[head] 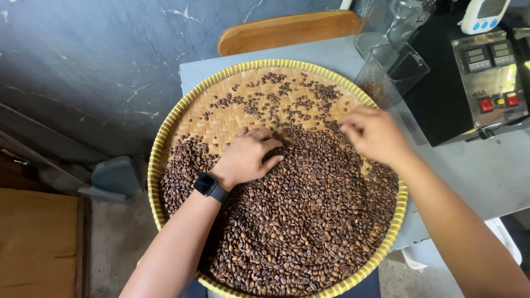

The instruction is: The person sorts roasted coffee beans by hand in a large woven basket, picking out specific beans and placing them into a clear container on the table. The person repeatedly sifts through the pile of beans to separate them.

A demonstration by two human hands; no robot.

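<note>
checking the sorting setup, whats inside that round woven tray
Roasted coffee beans fill the near part of the woven tray, thinning to scattered beans at the far side. The left hand rests on the pile; the right hand hovers above. The weave beneath the heap is hidden.

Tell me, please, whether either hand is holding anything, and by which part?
The left hand rests on the coffee beans in the woven tray, gripping nothing. The right hand has pinched fingertips above the beans; whether a bean sits between them cannot be told.

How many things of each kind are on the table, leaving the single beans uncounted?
Woven tray with coffee beans: 1
Clear plastic containers: 2
Metal control box: 1
White timer: 1
Total: 5
The left hand rests on the beans; the right hand hovers above.
</note>
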